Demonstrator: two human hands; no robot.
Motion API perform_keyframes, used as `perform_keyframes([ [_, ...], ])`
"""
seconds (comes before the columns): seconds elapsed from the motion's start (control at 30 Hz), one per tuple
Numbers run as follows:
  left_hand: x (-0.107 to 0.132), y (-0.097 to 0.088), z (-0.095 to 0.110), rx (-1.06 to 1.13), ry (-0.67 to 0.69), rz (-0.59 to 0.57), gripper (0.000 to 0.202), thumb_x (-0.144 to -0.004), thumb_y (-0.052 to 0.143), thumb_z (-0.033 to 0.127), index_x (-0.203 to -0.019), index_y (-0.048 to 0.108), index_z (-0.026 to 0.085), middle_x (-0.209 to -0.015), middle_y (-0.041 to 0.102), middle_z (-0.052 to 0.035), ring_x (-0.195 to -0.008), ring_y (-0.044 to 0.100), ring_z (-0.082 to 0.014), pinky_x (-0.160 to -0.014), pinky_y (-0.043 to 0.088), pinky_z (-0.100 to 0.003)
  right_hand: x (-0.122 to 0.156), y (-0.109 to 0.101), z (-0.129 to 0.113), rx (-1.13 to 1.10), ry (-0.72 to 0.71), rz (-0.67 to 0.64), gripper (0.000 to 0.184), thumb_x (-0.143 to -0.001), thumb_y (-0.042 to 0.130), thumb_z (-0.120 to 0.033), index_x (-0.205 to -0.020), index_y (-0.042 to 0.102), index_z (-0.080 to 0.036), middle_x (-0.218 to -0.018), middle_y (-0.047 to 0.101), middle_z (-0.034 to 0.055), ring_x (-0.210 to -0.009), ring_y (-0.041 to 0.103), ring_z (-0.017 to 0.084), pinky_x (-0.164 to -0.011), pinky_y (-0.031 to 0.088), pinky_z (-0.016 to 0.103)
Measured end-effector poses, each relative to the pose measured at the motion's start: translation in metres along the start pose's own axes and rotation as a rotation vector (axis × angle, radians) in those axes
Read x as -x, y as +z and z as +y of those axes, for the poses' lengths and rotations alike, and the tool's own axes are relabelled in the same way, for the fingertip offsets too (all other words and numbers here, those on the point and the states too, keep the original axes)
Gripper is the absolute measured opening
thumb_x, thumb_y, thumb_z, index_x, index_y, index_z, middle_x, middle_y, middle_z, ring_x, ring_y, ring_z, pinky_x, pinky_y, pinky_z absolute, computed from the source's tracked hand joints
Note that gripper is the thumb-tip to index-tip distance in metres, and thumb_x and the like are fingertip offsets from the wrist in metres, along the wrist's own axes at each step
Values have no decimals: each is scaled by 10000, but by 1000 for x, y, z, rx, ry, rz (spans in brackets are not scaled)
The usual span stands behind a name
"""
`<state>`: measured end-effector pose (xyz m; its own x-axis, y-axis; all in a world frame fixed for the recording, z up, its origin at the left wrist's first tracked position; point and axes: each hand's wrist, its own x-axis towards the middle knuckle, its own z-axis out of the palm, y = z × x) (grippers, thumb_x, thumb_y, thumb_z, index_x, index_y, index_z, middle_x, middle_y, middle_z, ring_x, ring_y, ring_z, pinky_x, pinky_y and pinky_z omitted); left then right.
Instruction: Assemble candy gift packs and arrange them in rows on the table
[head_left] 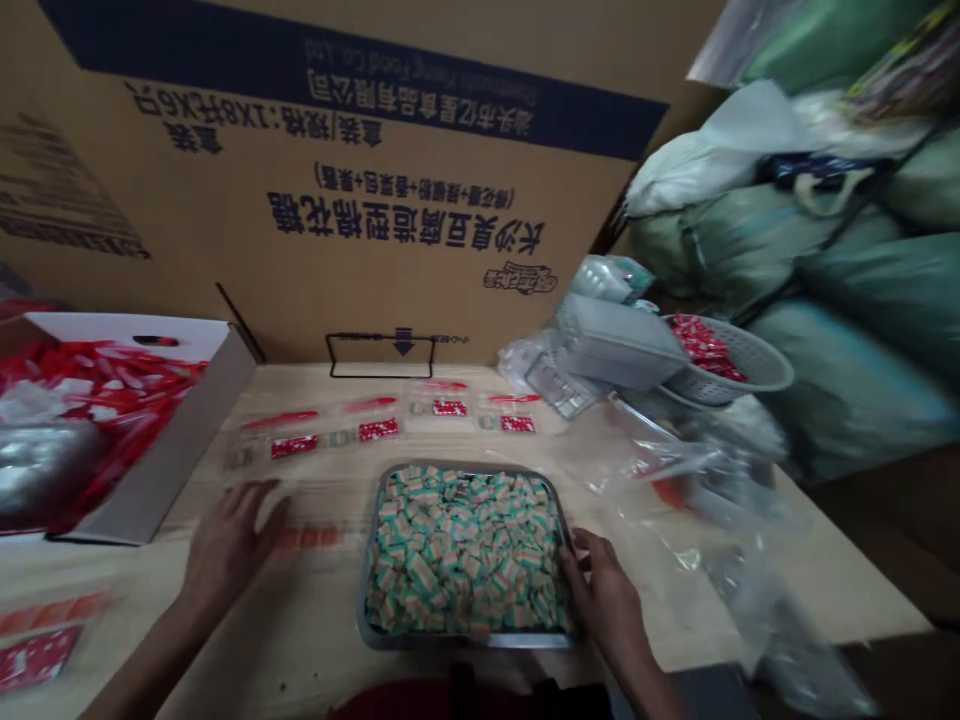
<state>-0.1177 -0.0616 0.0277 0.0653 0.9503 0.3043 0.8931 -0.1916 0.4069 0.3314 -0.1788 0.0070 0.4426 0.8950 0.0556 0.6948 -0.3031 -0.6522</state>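
- Fingers of the left hand (229, 540) are blurred, thumb apart from the rest, near an orange strip (309, 538) on the table (300, 640).
- Right hand (611, 595): fingers bent at the tray's right rim; cannot tell whether they grip it.
- Tray (517, 640) lies between the hands, full of striped pieces (465, 550).
- Behind it, clear packs with red sachets (378, 429) form a row before the carton (405, 260).
- White box (180, 430) stands left; a basket (772, 372), right.
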Motion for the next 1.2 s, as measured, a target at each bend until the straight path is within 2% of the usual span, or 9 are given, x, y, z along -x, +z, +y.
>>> perform_keyframes([
  [0.2, 37, 26, 109, 187, -112, -354, 538, -826, 367, 551, -1128, 590, 166, -650, 666, -29, -597, 636, -222, -564, 441, -306, 3, 14, 6, -304, 98, -128, 432, -790, 454, -609, -882, 582, -207, -769, 677, 59, -724, 633, 252, -668, 475, 354],
  [0.33, 41, 40, 127, 245, -339, -286, 658, -776, 356, 624, -1094, 609, 107, -572, 609, -18, -578, 611, -232, -541, 419, -306, 2, 13, 5, -444, 74, -108, 435, -773, 506, -625, -827, 595, -203, -755, 664, 46, -737, 609, 238, -683, 470, 330],
  [0.47, 40, 32, 136, 367, -449, -178, 700, -683, 404, 727, -943, 659, 129, -521, 570, -2, -542, 579, -225, -510, 428, -308, 7, 0, -3, -677, 137, -114, 434, -748, 577, -623, -824, 601, -197, -777, 658, 35, -764, 598, 222, -691, 478, 306],
  [0.6, 35, 9, 174, 485, -429, -102, 675, -620, 503, 759, -929, 662, 180, -544, 601, 12, -551, 584, -214, -498, 450, -294, 22, -45, -15, -989, 309, -112, 444, -681, 712, -548, -970, 594, -233, -915, 685, 21, -797, 635, 214, -705, 514, 307],
  [0.7, 25, 3, 222, 661, -401, -160, 671, -585, 586, 743, -980, 652, 205, -621, 654, 12, -594, 605, -214, -483, 464, -277, 40, -95, -8, -1147, 456, 19, 572, -620, 774, -522, -1090, 560, -275, -1002, 693, 25, -781, 665, 222, -659, 538, 318],
  [0.83, 13, 26, 300, 930, -253, -345, 655, -577, 685, 660, -1038, 636, 197, -764, 708, -13, -747, 656, -236, -603, 539, -295, 66, -154, 30, -1167, 596, 297, 704, -557, 820, -483, -1169, 529, -295, -936, 721, 22, -733, 687, 236, -633, 552, 337],
  [0.93, 5, 56, 344, 1107, -134, -457, 615, -569, 719, 619, -992, 651, 178, -844, 729, -43, -821, 670, -250, -724, 556, -339, 74, -173, 60, -1151, 632, 416, 719, -526, 832, -473, -1152, 531, -290, -898, 731, 22, -720, 694, 245, -622, 559, 349],
  [1.03, -3, 78, 350, 1170, -149, -506, 640, -539, 741, 611, -970, 653, 147, -867, 736, -71, -797, 678, -251, -725, 556, -357, 69, -164, 72, -1188, 702, 427, 772, -449, 862, -445, -1122, 522, -277, -862, 731, 17, -698, 693, 246, -615, 563, 352],
  [1.2, 5, 70, 289, 1047, -342, -424, 704, -522, 775, 573, -1051, 611, 139, -821, 735, -60, -774, 682, -237, -679, 546, -314, 47, -115, 53, -1241, 657, 250, 735, -482, 845, -458, -1107, 502, -282, -919, 716, 7, -752, 691, 237, -623, 562, 328],
])
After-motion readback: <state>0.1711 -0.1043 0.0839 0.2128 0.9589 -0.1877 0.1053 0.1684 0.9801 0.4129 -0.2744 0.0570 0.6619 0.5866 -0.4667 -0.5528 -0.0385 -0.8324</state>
